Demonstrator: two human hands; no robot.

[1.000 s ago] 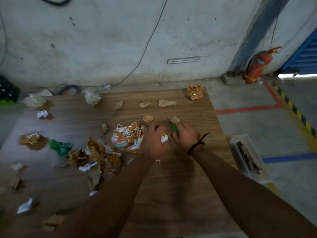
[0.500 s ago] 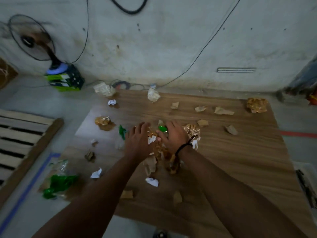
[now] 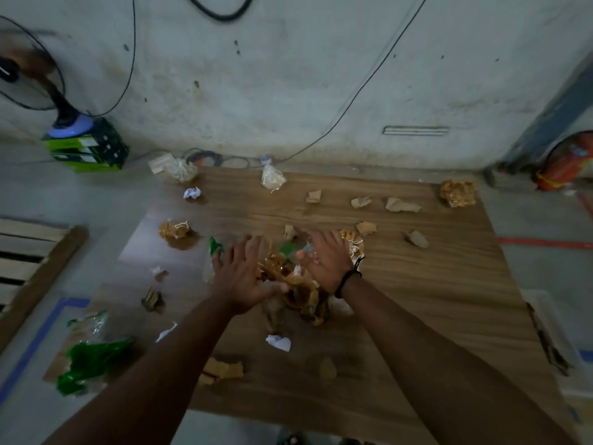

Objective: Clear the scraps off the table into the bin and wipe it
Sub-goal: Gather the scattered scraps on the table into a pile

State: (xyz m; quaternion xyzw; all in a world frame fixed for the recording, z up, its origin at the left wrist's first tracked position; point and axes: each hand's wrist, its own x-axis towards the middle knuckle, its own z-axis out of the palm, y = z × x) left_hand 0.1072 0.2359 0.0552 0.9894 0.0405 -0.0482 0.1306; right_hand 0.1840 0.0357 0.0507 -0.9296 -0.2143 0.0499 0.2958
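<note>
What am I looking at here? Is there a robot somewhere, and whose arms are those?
There is no robot here. A person is doing the job bare-handed, and the one picture comes from a camera worn on their head, looking down. The left hand and right hand are open, fingers spread, on either side of a heap of brown scraps on a wooden table. Neither hand grips anything. More bits lie scattered around, such as a white crumpled paper nearer the person and a brown wad at the far right corner.
</note>
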